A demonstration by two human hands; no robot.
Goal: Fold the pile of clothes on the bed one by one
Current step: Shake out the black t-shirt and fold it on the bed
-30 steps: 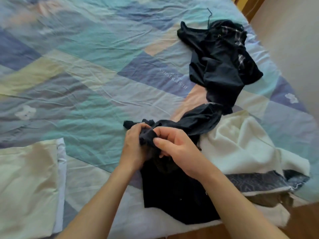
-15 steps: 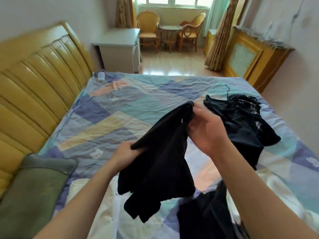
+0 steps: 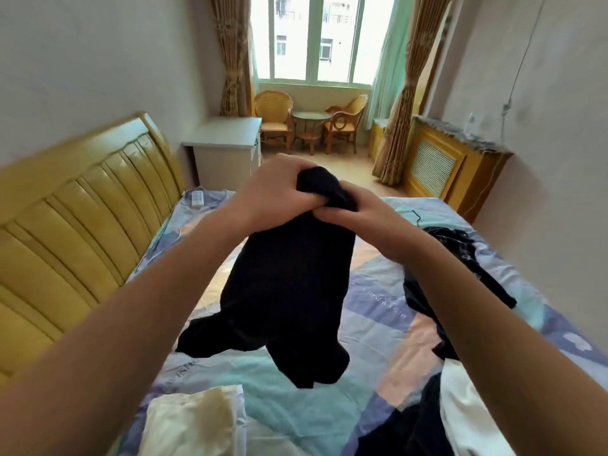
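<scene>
Both hands together at chest height — left hand [image 3: 279, 192] and right hand [image 3: 358, 215] pinch one bunched edge of the black garment [image 3: 289, 291], hanging clear above the bed [image 3: 378, 307] — likely so it drops straight for folding.

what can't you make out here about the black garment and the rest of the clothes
Head view only:
- Black garment: its top edge is bunched inside the left hand and right hand, so its type cannot be told.
- Dark clothes on the bed: partly hidden by the right forearm.
- White garment: cut off by the bottom edge.
- Cream folded cloth: cut off by the bottom edge.
- Small white item by the headboard: too small to identify.
</scene>
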